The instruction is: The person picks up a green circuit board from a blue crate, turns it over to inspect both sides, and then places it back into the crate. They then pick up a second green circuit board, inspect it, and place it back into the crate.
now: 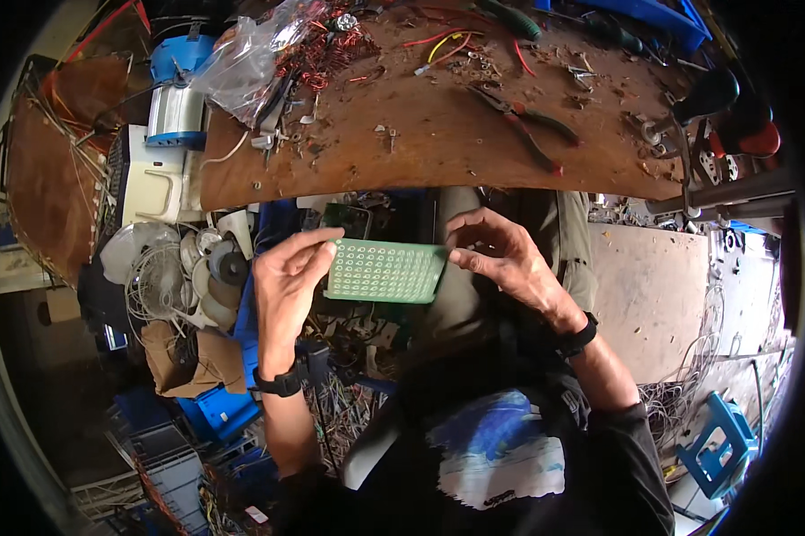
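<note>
Between my two hands, above my lap, is a green circuit board (386, 272) with rows of small pale pads. My left hand (288, 275) pinches its left edge between thumb and fingers. At the upper right corner, my right hand (500, 250) closes thumb and fingertips on the board. The board is slightly tilted, its patterned face turned up toward me. On the brown bench beyond lie pliers with dark and red handles (529, 125), spread apart and touched by neither hand.
A littered wooden bench (402, 170) spans the far side. Clear plastic bag (252, 67) and red wire tangle (326, 54) lie there. To the left stand a blue-and-silver spool-like cylinder (175, 98), loose discs (219, 268) and a cardboard box (197, 357). A blue stool (722, 445) stands lower right.
</note>
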### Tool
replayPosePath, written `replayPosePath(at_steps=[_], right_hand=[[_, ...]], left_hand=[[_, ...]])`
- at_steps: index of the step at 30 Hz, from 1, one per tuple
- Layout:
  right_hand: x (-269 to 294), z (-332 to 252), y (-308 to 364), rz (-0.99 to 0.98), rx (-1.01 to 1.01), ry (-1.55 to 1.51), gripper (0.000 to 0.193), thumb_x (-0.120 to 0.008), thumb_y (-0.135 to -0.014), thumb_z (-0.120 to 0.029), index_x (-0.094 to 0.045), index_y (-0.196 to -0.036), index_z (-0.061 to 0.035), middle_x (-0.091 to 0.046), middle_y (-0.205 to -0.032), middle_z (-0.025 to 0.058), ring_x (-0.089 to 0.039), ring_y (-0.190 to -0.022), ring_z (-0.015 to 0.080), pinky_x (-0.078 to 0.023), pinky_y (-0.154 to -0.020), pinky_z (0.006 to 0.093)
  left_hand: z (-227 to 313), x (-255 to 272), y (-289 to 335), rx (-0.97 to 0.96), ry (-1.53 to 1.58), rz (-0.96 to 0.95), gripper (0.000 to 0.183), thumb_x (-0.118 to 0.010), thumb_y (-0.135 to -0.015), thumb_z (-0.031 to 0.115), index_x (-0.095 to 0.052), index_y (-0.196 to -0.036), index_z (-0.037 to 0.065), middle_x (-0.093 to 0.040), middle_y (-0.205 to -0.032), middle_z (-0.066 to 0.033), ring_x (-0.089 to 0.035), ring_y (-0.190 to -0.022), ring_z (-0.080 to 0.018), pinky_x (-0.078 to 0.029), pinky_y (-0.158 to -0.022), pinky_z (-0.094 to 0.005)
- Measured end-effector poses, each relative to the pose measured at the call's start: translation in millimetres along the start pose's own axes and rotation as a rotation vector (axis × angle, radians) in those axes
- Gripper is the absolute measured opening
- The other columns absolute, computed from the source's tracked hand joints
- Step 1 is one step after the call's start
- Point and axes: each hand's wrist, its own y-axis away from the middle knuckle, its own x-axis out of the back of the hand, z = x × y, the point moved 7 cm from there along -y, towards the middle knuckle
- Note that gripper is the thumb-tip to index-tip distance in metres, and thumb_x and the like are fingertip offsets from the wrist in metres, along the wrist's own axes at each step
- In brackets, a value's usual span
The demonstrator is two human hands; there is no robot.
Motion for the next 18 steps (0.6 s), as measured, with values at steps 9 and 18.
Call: replayPosePath(at_steps=[9,18], right_hand=[[-14.3,23.3,9.4,-0.112,-0.092,-0.127,0.017,-0.071,-0.095,-0.01,-0.069,-0.109,0.0004,-0.072,-0.097,0.0039,-0.067,-0.086,0.0105,-0.057,-0.079,0.0269],[-17.0,40.5,10.2,-0.027,-0.13,-0.319,0.017,-0.072,-0.095,-0.009,-0.067,-0.108,0.0013,-0.072,-0.099,0.0068,-0.069,-0.088,0.0147,-0.059,-0.081,0.0296]], left_hand=[[20.0,-24.3,-14.0,-0.101,0.104,0.027,0.032,-0.065,-0.1,0.011,-0.062,-0.13,0.0,-0.072,-0.115,-0.0115,-0.067,-0.102,-0.0125,-0.054,-0.09,-0.0256],[-36.8,-32.2,19.0,-0.044,0.169,0.11,0.021,-0.069,-0.097,0.007,-0.067,-0.115,-0.005,-0.072,-0.101,-0.0055,-0.067,-0.096,-0.0102,-0.054,-0.088,-0.0254]])
